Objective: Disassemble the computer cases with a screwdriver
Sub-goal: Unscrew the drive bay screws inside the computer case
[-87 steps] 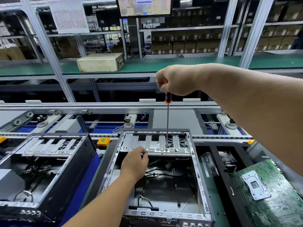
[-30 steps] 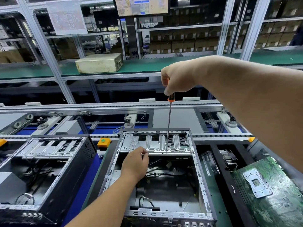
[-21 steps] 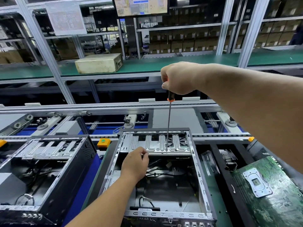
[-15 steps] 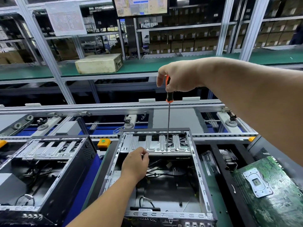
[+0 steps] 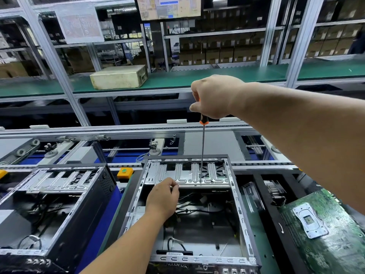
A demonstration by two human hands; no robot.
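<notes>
One screw step in hand, we judge: right hand grips upright screwdriver, tip on middle computer case's drive bracket, left hand curled on bracket edge; next, keep unscrewing, then lift.

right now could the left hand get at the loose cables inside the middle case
Probably yes: the left hand rests at the drive bracket edge, the open case has no lid, and the cables lie just below it, uncovered.
</notes>
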